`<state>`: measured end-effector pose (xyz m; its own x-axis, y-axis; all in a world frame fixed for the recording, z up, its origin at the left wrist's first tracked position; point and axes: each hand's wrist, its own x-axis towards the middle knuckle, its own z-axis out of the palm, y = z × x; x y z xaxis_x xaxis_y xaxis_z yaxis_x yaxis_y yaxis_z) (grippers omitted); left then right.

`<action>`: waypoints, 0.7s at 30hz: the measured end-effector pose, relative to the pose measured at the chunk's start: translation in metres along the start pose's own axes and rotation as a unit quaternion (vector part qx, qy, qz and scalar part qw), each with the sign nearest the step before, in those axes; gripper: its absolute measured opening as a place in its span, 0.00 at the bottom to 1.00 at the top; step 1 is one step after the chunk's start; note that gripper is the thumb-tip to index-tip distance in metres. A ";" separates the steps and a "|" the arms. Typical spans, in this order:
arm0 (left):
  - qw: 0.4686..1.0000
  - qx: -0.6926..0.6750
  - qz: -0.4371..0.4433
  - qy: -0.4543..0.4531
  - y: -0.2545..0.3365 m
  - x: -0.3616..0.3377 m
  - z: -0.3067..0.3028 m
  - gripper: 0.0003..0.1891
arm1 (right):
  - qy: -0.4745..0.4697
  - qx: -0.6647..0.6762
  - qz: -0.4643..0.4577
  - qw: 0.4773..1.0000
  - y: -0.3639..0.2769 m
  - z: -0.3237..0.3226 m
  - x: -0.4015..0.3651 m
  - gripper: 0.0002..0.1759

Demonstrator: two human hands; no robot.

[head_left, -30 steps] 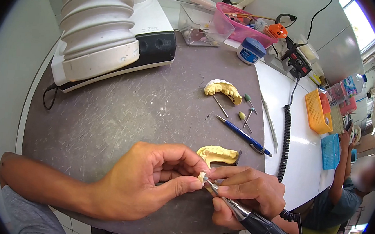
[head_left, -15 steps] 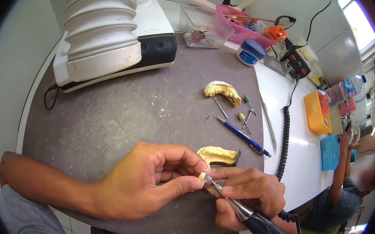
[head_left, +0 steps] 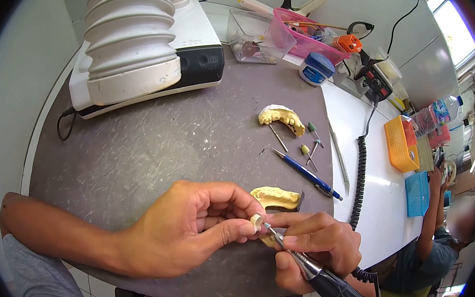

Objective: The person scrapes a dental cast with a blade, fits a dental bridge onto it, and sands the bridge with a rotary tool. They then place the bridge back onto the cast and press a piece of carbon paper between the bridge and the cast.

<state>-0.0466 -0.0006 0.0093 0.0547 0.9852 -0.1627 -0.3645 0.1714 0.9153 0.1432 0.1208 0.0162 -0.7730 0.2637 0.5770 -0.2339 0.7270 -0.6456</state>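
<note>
Between the thumb and fingertips of my left hand (head_left: pixel 186 228) is a small pale tooth crown (head_left: pixel 256 222), its hollow showing. My right hand (head_left: pixel 322 244) is wrapped round a black and silver rotary handpiece (head_left: pixel 337 293). The handpiece's small bluish tip (head_left: pixel 266 225) is right beside the crown; whether they touch I cannot tell. Just beyond my hands lies a yellow dental cast (head_left: pixel 275 197), partly hidden by them. Farther up the table is a second, curved cast (head_left: pixel 282 117).
A blue mechanical pencil (head_left: pixel 308 173) and several burs (head_left: pixel 306 149) lie right of centre. At the back left stands a white machine with a ribbed hose (head_left: pixel 130 28). A blue-lidded jar (head_left: pixel 316 69) and pink basket (head_left: pixel 307 37) stand behind. Another person (head_left: pixel 431 242) sits at the right.
The crown has turned slightly in my left fingers, so that its hollow shows more. The handpiece's tip now sits slightly apart from its earlier place against the crown.
</note>
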 end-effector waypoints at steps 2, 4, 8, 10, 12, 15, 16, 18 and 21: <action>1.000 -0.008 -0.005 0.002 0.001 0.001 0.000 0.12 | -0.005 -0.007 0.009 1.000 -0.002 -0.001 0.001 0.15; 1.000 -0.012 -0.012 0.001 0.004 0.001 0.000 0.12 | 0.000 -0.009 0.011 1.000 -0.002 -0.001 0.002 0.15; 1.000 -0.008 -0.021 -0.009 0.005 0.002 -0.001 0.12 | 0.001 0.005 0.035 0.999 -0.006 -0.002 0.002 0.14; 1.000 -0.008 -0.029 -0.007 0.006 0.001 0.000 0.12 | 0.002 0.009 0.059 0.998 -0.009 -0.004 0.001 0.14; 1.000 -0.009 -0.027 -0.007 0.005 0.002 -0.001 0.12 | 0.004 0.012 0.083 0.996 -0.011 -0.005 0.002 0.16; 1.000 -0.010 -0.024 -0.005 0.004 0.002 -0.001 0.12 | -0.001 0.009 0.093 0.996 -0.010 -0.005 0.007 0.15; 1.000 -0.010 -0.023 -0.004 0.004 0.002 -0.001 0.12 | -0.009 -0.012 0.071 0.997 -0.009 -0.005 0.008 0.13; 1.000 -0.010 -0.024 -0.003 0.004 0.002 -0.001 0.12 | -0.016 -0.033 0.049 0.998 -0.008 -0.004 0.009 0.12; 1.000 -0.008 -0.024 -0.003 0.005 0.001 0.000 0.12 | -0.007 -0.036 0.053 0.998 -0.007 -0.003 0.009 0.11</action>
<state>-0.0486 0.0017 0.0136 0.0782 0.9760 -0.2031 -0.3762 0.2176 0.9006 0.1396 0.1195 0.0274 -0.7991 0.3342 0.4997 -0.1073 0.7387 -0.6655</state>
